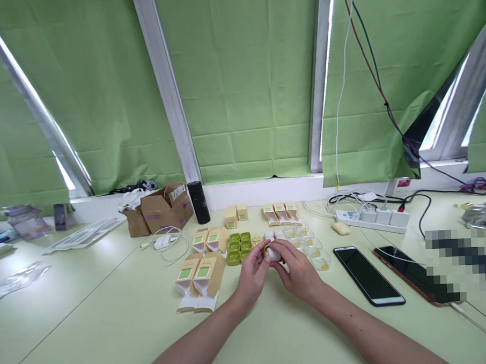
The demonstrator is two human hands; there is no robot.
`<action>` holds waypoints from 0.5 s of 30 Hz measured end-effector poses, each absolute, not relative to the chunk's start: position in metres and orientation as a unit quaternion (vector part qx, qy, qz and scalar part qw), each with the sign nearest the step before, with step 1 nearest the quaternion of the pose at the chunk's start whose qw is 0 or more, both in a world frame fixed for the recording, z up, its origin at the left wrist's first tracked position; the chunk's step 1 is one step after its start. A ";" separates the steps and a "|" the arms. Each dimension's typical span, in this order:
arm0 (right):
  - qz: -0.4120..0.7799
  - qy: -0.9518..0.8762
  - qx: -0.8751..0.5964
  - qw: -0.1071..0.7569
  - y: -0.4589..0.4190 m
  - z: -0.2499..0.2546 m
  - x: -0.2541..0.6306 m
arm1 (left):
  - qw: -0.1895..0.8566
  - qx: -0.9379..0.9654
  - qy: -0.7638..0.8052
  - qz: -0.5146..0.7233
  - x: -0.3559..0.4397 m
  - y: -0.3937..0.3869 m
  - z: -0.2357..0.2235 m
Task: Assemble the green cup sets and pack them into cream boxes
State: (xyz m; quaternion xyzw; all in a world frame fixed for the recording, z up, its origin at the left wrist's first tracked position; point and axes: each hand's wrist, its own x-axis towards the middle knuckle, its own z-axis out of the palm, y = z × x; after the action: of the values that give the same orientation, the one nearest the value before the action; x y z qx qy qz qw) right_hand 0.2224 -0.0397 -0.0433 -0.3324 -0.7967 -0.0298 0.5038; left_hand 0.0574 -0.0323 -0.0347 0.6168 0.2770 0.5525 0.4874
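Observation:
Between my two hands is a small white rounded piece [273, 254] with a dark green rim at its left side; its exact kind is hard to make out. The fingers of my left hand [250, 272] are closed around the green side. My right hand [301, 269] grips the white part from the right, its fingers bent over the top. Just left of the hands stand several green square cups [234, 257] in a block. Small yellowish bits [256, 239] and white pieces [268, 235] lie behind my fingers, partly hidden. Clear plastic cups with yellow centres [321, 263] stand to the right.
Open cream cartons with green labels [209, 274] stand at left, more cartons [281, 212] at the back. Also around are a cardboard box [166, 211], a black bottle [199, 202], a white charger [165, 240], a power strip [371, 220] with cables and two phones [368, 276].

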 end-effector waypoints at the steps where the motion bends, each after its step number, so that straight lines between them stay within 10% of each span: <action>1: -0.023 -0.796 -0.338 0.502 -0.039 -0.045 0.223 | 0.491 0.619 0.277 0.547 0.057 -0.033 -0.036; 15: -0.044 -0.788 -0.325 0.522 -0.038 -0.047 0.225 | 0.519 0.591 0.274 0.554 0.060 -0.032 -0.033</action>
State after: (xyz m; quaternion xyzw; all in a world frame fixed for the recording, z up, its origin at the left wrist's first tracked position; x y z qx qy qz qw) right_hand 0.2254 -0.0379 -0.0475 -0.3246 -0.7877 -0.0436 0.5218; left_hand 0.0596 -0.0318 -0.0327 0.5911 0.2743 0.5536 0.5186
